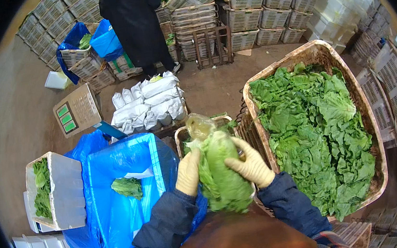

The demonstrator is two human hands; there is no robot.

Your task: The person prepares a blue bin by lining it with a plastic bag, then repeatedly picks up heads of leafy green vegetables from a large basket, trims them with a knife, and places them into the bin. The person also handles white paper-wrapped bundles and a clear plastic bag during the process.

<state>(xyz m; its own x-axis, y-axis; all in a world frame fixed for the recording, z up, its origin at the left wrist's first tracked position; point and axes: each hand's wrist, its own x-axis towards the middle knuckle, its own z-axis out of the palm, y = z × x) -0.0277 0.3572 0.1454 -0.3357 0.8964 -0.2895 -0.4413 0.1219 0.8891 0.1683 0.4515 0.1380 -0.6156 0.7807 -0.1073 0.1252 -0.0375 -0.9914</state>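
Note:
Between my two gloved hands is a head of leafy lettuce (223, 174), its leaves pointing down toward me and slightly blurred. My left hand (188, 170) grips its left side near the base. On the other side my right hand (252, 162) presses fingers and thumb against it. A crumpled clear plastic bag (200, 126) lies just beyond the base. To the right, a large plastic crate (378, 145) is filled with green lettuce (308, 130). On the left, a container lined with blue plastic (114, 220) holds one small lettuce head (128, 188).
A digital scale (77, 110) stands beyond the blue liner, beside stacked white-wrapped bundles (145, 102). A foam box (67, 190) with greens is at far left. A person in a dark coat (133, 25) stands ahead, near stacked crates (245, 17) and a metal trolley (213, 47).

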